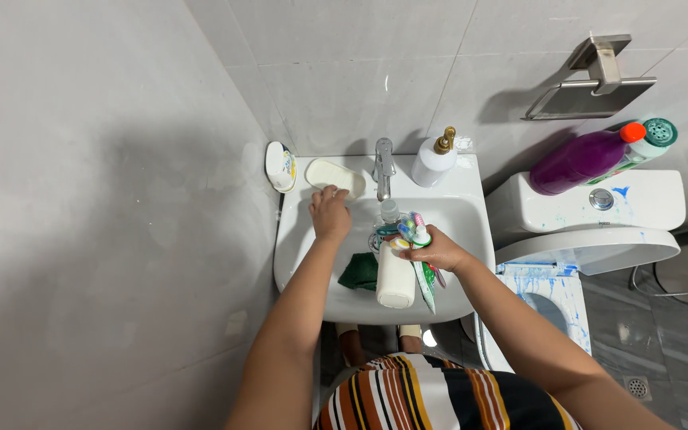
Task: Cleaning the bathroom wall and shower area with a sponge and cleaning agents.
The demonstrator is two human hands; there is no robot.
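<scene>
My right hand (438,252) grips a bundle over the white sink (459,209): a white bottle (396,279), a green and white tube (426,285), a clear bottle with a white cap (389,213) and toothbrush-like items. My left hand (330,215) reaches to the sink's back left corner, fingers on or just beside a pale bar of soap (332,174). A dark green cloth (360,271) lies in the basin between my arms.
A chrome tap (383,167) stands at the sink's back, a white pump bottle (433,159) to its right, a small round container (280,166) on the left rim. A toilet (591,231) with blue streaks stands right, a purple bottle (583,159) on its tank. Grey tiled walls surround.
</scene>
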